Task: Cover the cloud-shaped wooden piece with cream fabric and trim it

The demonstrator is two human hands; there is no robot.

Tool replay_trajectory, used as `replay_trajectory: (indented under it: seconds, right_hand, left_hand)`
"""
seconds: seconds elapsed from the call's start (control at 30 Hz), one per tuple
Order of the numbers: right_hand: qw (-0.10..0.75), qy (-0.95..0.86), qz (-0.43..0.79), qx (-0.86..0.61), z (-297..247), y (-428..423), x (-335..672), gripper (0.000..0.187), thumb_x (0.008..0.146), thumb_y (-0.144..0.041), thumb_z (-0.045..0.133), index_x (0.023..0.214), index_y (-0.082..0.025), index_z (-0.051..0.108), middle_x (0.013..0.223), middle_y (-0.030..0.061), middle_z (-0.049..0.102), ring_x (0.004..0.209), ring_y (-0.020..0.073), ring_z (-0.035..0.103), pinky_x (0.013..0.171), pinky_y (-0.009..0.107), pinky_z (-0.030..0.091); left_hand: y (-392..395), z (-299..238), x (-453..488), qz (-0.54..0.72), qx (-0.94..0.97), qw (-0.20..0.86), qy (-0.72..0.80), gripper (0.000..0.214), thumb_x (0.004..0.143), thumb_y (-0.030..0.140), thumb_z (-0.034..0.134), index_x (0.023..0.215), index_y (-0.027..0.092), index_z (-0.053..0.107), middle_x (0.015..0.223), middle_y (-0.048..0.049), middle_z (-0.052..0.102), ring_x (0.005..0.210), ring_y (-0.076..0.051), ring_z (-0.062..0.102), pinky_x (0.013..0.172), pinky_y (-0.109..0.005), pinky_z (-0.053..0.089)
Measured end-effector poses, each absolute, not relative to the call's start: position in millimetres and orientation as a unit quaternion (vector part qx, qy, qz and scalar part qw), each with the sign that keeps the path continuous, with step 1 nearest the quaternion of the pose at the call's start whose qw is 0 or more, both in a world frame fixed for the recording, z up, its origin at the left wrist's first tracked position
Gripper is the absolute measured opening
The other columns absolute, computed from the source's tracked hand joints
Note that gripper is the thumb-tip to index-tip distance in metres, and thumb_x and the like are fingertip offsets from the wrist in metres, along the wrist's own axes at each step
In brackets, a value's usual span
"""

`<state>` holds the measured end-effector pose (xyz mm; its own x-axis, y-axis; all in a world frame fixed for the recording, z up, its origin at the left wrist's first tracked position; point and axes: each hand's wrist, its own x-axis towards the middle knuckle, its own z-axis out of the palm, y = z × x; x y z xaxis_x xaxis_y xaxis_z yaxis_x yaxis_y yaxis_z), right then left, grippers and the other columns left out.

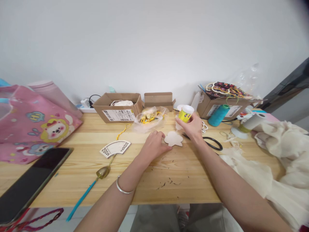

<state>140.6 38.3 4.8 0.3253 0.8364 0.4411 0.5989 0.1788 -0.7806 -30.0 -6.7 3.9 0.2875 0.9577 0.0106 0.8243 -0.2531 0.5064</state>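
Observation:
My right hand (193,126) is closed round a small white tub with a yellow label (185,114), held just above the wooden table (154,180). Beside it, my left hand (154,145) rests on the table with curled fingers, its fingertips on the edge of a flat pale cloud-shaped wooden cutout (173,139). A silver bangle sits on my left wrist. Black-handled scissors (212,142) lie just right of my right wrist.
A fan-shaped wooden ornament (115,148) with a teal tassel lies at left. A dark tablet (31,180) and a pink bag (31,125) sit far left. Cardboard boxes (118,106), a plastic bag of yellow cord (149,118), a teal thread spool (218,115) and cream fabric (272,174) surround the hands.

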Motion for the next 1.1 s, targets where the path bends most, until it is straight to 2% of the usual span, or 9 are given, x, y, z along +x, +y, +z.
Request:
replay_trajectory:
  seconds: [0.5,0.97,1.1]
  right_hand:
    - [0.520,-0.572,0.140,-0.619,-1.3,39.8,132.3,0.042,0.057,-0.054,0.063,0.076,-0.016,0.058,0.064,0.0019,0.062,0.054,0.0160,0.053,0.048,0.025,0.039]
    - [0.541,-0.561,0.116,-0.616,2.0,37.6,136.4,0.041,0.060,-0.048,0.063,0.086,-0.017,0.061,0.074,0.0042,0.065,0.061,0.0175,0.057,0.055,0.027,0.043]
    - [0.528,-0.560,0.122,-0.627,1.6,37.5,134.5,0.039,0.058,-0.049,0.064,0.081,-0.017,0.060,0.070,0.0035,0.064,0.060,0.0181,0.057,0.053,0.027,0.043]
  left_hand:
    - [-6.8,4.4,-30.1,0.165,0.776,0.209,0.572,0.040,0.060,0.043,0.064,0.090,0.019,0.056,0.092,-0.0078,0.055,0.093,-0.025,0.051,0.079,-0.035,0.040]
    - [-6.6,0.7,-31.6,0.164,0.790,0.196,0.558,0.045,0.064,0.044,0.061,0.100,0.018,0.054,0.094,-0.0074,0.053,0.094,-0.024,0.050,0.081,-0.035,0.039]
    - [-7.0,-0.2,-31.9,0.166,0.792,0.192,0.555,0.042,0.065,0.044,0.061,0.098,0.019,0.055,0.092,-0.0068,0.052,0.092,-0.024,0.050,0.082,-0.035,0.039]
